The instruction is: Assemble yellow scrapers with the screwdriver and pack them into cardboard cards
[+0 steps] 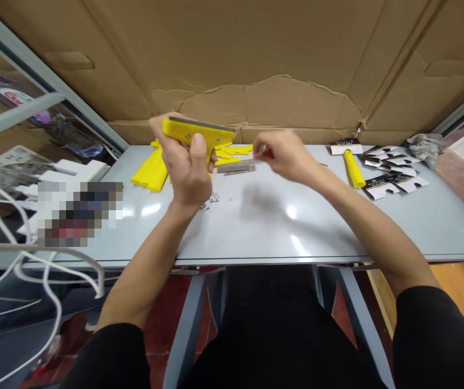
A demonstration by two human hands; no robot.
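Observation:
My left hand [189,175] is wrapped round a yellow scraper [199,131], held up over the table with its grey blade edge upward and two small screws showing in its face. To the right of it, my right hand [290,154] is closed on a red object [268,153], mostly hidden by the fingers and smeared by motion. Small metal screws [214,198] lie loose below the left hand. Behind the hands are flat yellow plastic pieces [235,151] and thin grey blades [237,168].
Yellow tubular handles [150,170] lie left, another yellow handle [354,170] right. Black-and-white cards [394,175] and a crumpled grey cloth [424,146] are at far right. White cables [49,270] hang at left. A cardboard wall [256,65] closes off the table's [321,237] back.

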